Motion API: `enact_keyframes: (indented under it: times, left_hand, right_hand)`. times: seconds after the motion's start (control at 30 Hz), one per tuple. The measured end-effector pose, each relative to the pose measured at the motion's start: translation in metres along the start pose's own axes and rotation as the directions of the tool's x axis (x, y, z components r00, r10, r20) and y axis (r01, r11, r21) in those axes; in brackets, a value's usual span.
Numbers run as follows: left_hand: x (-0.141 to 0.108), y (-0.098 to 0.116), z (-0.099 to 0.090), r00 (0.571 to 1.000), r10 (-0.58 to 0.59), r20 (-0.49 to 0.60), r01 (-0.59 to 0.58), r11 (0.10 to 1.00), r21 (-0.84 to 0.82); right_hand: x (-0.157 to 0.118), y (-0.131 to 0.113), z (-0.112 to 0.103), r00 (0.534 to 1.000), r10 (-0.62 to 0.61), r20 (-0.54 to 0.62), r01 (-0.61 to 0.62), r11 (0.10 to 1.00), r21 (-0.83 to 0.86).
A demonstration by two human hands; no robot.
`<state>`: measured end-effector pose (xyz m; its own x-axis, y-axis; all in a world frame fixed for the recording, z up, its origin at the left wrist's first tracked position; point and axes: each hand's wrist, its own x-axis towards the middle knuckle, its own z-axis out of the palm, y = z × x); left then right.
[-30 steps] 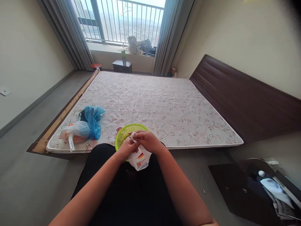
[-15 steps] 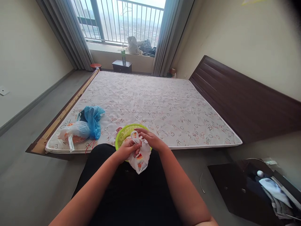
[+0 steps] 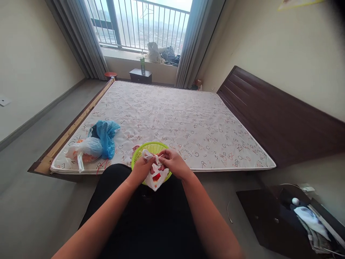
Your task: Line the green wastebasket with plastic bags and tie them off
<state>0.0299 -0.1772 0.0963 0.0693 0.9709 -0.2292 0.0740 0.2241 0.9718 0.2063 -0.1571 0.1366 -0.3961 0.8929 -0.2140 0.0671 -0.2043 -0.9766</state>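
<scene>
White plastic is bunched at the neck of the small bag (image 3: 155,182), which hangs over the near part of the green basket (image 3: 153,144). Our left hand (image 3: 142,169) has its grip clamped on the bunched plastic above the basket's left side; our right hand (image 3: 174,164) has its grip pinched on the twisted part toward the basket's right side. To work this neck well, we judge it best to pinch close to the twist, brace with one hand and tease with the other, pulling gently lest the thin film tear. The blue bag (image 3: 107,138) lies left of the basket.
</scene>
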Motion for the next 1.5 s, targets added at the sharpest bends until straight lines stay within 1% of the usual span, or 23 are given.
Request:
enact_keyframes:
  times: [0.07,0.13,0.17,0.23,0.27,0.3,0.33,0.4,0.47,0.53,0.6,0.63,0.7,0.77,0.83,0.9,0.97,1.07,1.17,1.27,1.33,1.43,1.5]
  left_hand:
    - [-0.001,0.001,0.002,0.999,-0.011,-0.051,0.009,0.999,-0.034]
    - [-0.002,0.002,0.002,1.000,-0.020,-0.023,0.018,0.996,-0.087]
    - [-0.002,0.002,0.000,1.000,-0.017,0.009,0.018,0.994,-0.109]
    - [-0.003,0.002,-0.004,0.997,0.001,0.071,0.009,0.989,-0.149]
    - [-0.003,0.001,-0.007,0.996,0.013,0.091,0.002,0.987,-0.163]
    - [-0.004,0.001,-0.011,0.995,0.025,0.099,-0.008,0.985,-0.170]
    - [-0.004,0.002,-0.014,0.994,0.035,0.103,-0.018,0.987,-0.159]
    - [-0.006,0.003,-0.021,0.989,0.060,0.134,-0.052,0.997,-0.061]
    - [-0.008,0.005,-0.025,0.962,0.120,0.246,-0.156,0.979,0.132]
    - [-0.009,0.006,-0.026,0.908,0.211,0.363,-0.328,0.896,0.299]
    - [-0.009,0.006,-0.023,0.853,0.327,0.407,-0.478,0.803,0.357]
    - [-0.009,0.005,-0.021,0.830,0.379,0.409,-0.529,0.767,0.364]
    - [-0.007,0.000,-0.018,0.796,0.445,0.410,-0.593,0.709,0.381]
    - [-0.006,-0.007,-0.017,0.786,0.473,0.398,-0.615,0.668,0.420]
    - [-0.005,-0.016,-0.019,0.783,0.514,0.349,-0.622,0.639,0.453]
    - [-0.004,-0.025,-0.022,0.765,0.573,0.296,-0.639,0.613,0.464]
    - [-0.003,-0.032,-0.024,0.737,0.623,0.262,-0.662,0.590,0.463]
    - [0.000,-0.039,-0.024,0.711,0.667,0.225,-0.685,0.583,0.437]
    - [0.003,-0.045,-0.022,0.696,0.673,0.249,-0.697,0.550,0.461]
    - [0.003,-0.052,-0.022,0.715,0.631,0.300,-0.675,0.514,0.529]
    - [0.002,-0.056,-0.023,0.733,0.607,0.309,-0.655,0.505,0.562]
    - [-0.003,-0.061,-0.025,0.736,0.595,0.324,-0.651,0.488,0.582]
    - [-0.010,-0.064,-0.027,0.731,0.583,0.354,-0.660,0.471,0.586]
  right_hand:
    - [-0.002,0.009,0.011,1.000,0.018,0.021,-0.016,0.994,-0.105]
    - [-0.002,0.018,0.018,0.998,-0.053,-0.030,0.040,0.939,-0.341]
    - [-0.002,0.022,0.020,0.991,-0.122,-0.047,0.085,0.876,-0.475]
    - [-0.002,0.026,0.020,0.965,-0.261,-0.003,0.189,0.708,-0.680]
    - [-0.003,0.026,0.019,0.949,-0.313,0.041,0.243,0.642,-0.727]
    - [-0.004,0.025,0.017,0.931,-0.358,0.073,0.291,0.605,-0.741]
    - [-0.005,0.023,0.015,0.912,-0.400,0.088,0.332,0.595,-0.732]
    - [-0.005,0.018,0.011,0.874,-0.482,0.066,0.398,0.630,-0.667]
    - [-0.001,0.015,0.008,0.862,-0.504,0.053,0.448,0.708,-0.545]
    - [0.008,0.018,0.006,0.899,-0.422,0.120,0.433,0.810,-0.395]
    - [0.018,0.024,0.004,0.942,-0.277,0.191,0.327,0.887,-0.325]
    - [0.023,0.029,0.003,0.959,-0.211,0.188,0.265,0.905,-0.333]
    - [0.032,0.037,0.000,0.985,-0.126,0.115,0.161,0.905,-0.393]
    - [0.038,0.044,-0.002,0.997,-0.061,0.057,0.080,0.897,-0.436]
    - [0.041,0.049,-0.003,0.996,0.042,0.080,-0.007,0.922,-0.386]
    - [0.040,0.053,-0.001,0.979,0.145,0.143,-0.114,0.973,-0.203]
    - [0.037,0.056,0.004,0.961,0.186,0.205,-0.202,0.978,0.060]
    - [0.032,0.057,0.012,0.951,0.143,0.273,-0.235,0.910,0.341]
    - [0.033,0.059,0.014,0.953,0.108,0.284,-0.232,0.863,0.448]
    - [0.039,0.067,0.010,0.960,0.145,0.237,-0.242,0.858,0.454]
    - [0.046,0.075,0.006,0.967,0.196,0.165,-0.250,0.858,0.449]
    - [0.057,0.087,0.002,0.963,0.268,-0.011,-0.225,0.828,0.514]
    - [0.064,0.092,-0.003,0.936,0.312,-0.165,-0.170,0.809,0.563]
